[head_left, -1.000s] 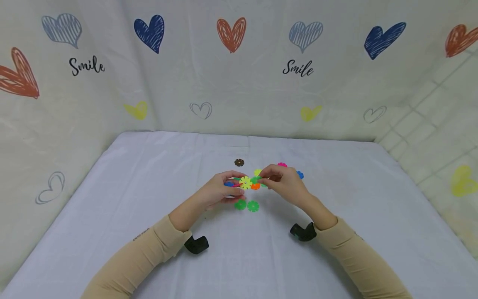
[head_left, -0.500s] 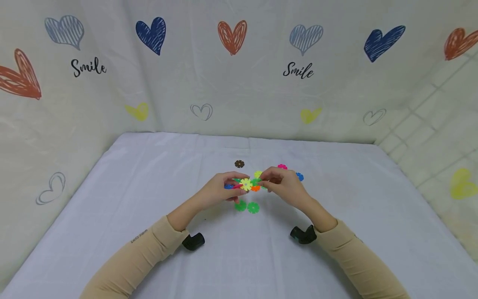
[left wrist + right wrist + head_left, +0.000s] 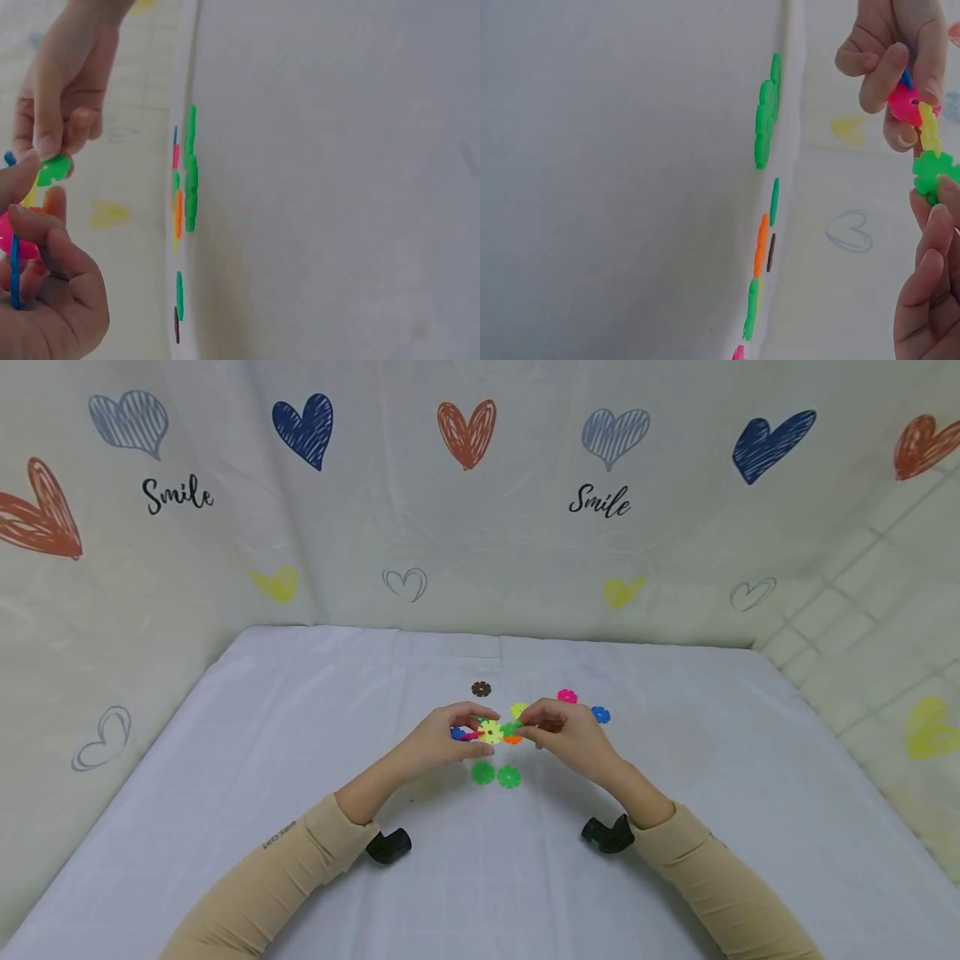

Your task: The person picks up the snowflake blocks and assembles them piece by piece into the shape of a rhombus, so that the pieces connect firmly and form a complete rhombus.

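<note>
My left hand (image 3: pixel 427 745) holds a small chain of notched, flower-shaped plastic discs above the table. A blue disc (image 3: pixel 15 274) lies deepest in that hand, joined to a pink disc (image 3: pixel 906 106). From the pink one extends a yellow disc (image 3: pixel 491 732), edge-on in the right wrist view. My right hand (image 3: pixel 576 737) pinches a green disc (image 3: pixel 933 169) between thumb and fingertips. This green disc meets the yellow disc's free edge; whether their notches are interlocked I cannot tell. Fingers partly cover the blue and pink discs.
Two green discs (image 3: pixel 496 774) lie side by side in front of the hands. Beyond them are a brown disc (image 3: pixel 481 689), a pink loose disc (image 3: pixel 567 696), a blue loose disc (image 3: pixel 601 715) and a yellow loose disc (image 3: pixel 517 710). An orange disc (image 3: pixel 513 739) lies beneath the hands.
The left hand's lower fingers have drawn back from over the loose green discs. Held yellow and green discs have shifted slightly, still together. My right hand has dipped a little.
</note>
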Demonstrator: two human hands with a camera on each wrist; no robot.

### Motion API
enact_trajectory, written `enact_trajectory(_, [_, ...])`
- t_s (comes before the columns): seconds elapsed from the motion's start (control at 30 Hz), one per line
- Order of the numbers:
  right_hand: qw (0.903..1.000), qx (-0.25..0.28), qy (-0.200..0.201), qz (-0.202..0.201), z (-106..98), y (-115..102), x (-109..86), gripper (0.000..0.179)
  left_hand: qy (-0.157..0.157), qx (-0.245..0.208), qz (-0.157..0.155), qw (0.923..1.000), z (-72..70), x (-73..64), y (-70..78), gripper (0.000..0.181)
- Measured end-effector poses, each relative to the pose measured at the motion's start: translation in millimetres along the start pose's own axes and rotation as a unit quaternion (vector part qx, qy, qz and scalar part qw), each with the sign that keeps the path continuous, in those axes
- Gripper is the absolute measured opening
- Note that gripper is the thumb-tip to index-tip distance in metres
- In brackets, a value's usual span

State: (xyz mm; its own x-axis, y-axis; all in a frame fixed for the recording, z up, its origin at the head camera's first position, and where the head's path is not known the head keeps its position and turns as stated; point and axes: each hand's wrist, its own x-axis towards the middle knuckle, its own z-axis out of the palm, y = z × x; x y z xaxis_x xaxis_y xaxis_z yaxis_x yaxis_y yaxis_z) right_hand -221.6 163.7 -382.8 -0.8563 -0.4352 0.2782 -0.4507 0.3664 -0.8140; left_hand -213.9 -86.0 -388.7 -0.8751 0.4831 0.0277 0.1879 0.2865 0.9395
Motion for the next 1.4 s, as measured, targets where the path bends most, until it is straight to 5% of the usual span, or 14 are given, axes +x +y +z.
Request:
enact_trajectory(0.27, [0.9998,-0.011,0.007,-0.017,1,-1,0.2,0.01,0.017,-0.012,-0.01,0.9997,1.5,-1.4,1.1,0.045])
enact_trajectory(0.63, [0.9992,0.0,0.001,-0.039,0,-1,-0.2,0.006,0.002,0.068,0.053,0.9963,1.4,-0.2,5.4,0.044])
enact_trajectory(1.0, [0.997,-0.007,-0.002,-0.077,-3,2,1.0,0.008,0.006,0.091,0.037,0.9951,1.7,1.7,14.1,0.045])
enact_trajectory(1.23, [0.9892,-0.019,0.011,-0.145,-4,1,0.9,0.018,0.008,0.08,0.045,0.9958,4.4,2.0,16.6,0.043])
enact_trajectory(1.4, [0.9889,-0.025,0.003,-0.146,-7,-2,1.0,0.015,0.012,0.076,0.04,0.9962,3.9,2.5,18.6,0.042])
